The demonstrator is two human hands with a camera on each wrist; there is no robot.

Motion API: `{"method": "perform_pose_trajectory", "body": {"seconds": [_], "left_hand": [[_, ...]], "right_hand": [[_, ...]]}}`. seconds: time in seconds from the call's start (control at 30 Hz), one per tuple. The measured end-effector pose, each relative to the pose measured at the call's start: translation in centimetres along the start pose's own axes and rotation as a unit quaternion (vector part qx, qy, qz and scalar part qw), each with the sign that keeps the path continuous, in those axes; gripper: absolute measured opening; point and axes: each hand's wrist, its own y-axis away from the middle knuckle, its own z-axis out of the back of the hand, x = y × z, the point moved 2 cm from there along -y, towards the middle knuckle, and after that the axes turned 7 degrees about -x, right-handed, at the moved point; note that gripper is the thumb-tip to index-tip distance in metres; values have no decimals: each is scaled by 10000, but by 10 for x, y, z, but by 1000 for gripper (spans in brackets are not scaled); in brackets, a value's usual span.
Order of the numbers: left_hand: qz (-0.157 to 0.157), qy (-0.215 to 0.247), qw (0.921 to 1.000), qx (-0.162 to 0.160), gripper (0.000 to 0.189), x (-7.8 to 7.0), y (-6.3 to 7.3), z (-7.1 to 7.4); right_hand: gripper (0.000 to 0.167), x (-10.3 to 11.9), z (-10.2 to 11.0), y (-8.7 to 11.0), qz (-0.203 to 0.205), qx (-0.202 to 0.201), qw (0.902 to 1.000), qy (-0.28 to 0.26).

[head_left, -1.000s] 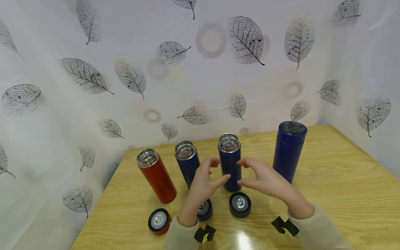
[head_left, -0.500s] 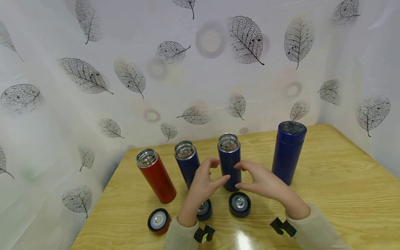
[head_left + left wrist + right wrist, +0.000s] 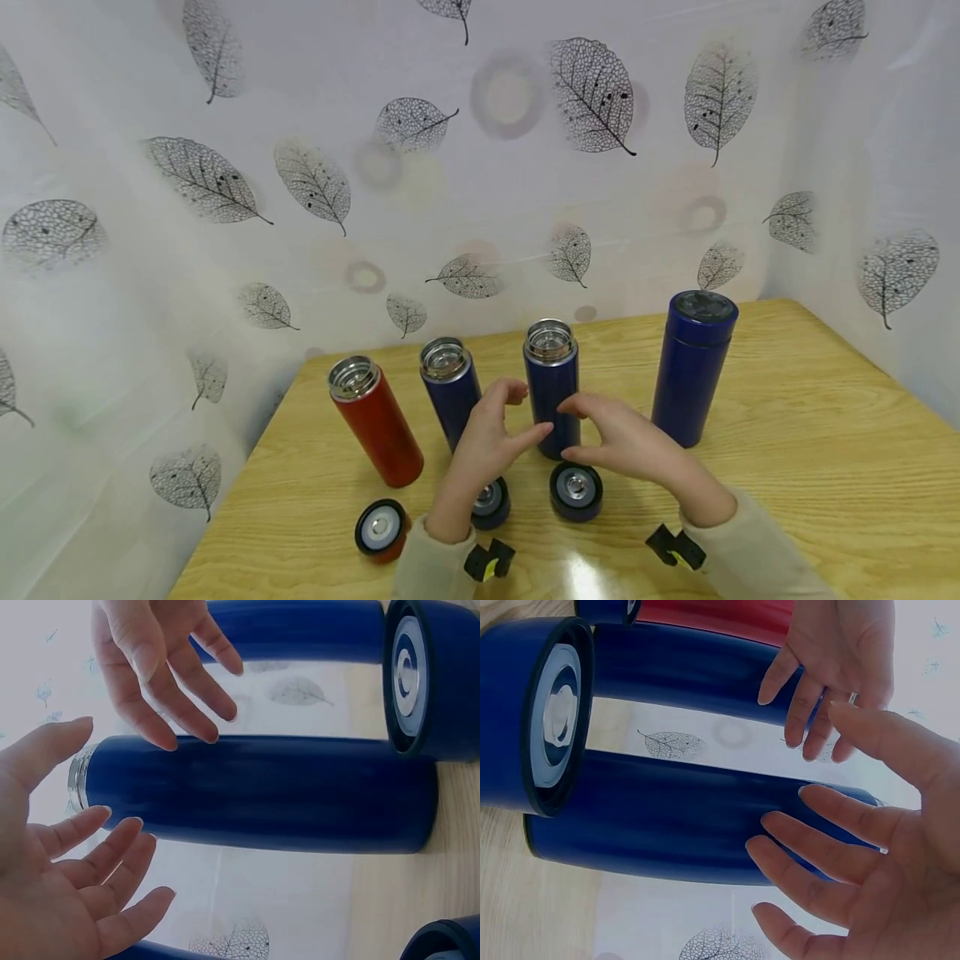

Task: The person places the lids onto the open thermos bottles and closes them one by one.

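Beige-sleeved, the left hand (image 3: 491,427) and right hand (image 3: 624,435) hover, each grip apart and holding nothing, by the uncapped blue bottle (image 3: 553,382) seen between them, upright on the counter (image 3: 817,433) behind a loose cap (image 3: 576,487). Reaching seems in hand; grasping would call for closing both grips.

No text, label, brand, number or sign is legible on the bottles (image 3: 550,385), caps (image 3: 576,493) or backdrop (image 3: 495,200).

Dark-blue bottle (image 3: 553,392), upright, uncapped.
Metallic neck (image 3: 551,343) exposed; cylindrical body stands on wooden table (image 3: 817,442), behind a lid (image 3: 576,492); interior not clearly resolved.
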Motion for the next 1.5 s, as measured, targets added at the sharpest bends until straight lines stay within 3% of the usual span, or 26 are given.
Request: {"method": "perform_pose_trajectory", "body": {"seconds": [0.5, 0.87, 1.5], "left_hand": [[230, -623, 9948, 771, 43, 8, 0, -5], [306, -647, 9932, 918, 45, 12, 0, -5], [380, -601, 9917, 1074, 47, 12, 1, -3]], "right_hand": [[45, -2, -7, -2, 241, 280, 9992, 122], [45, -4, -16, -4, 232, 475, 9984, 183], [52, -8, -32, -3, -402, 1259, 9909, 236]]}}
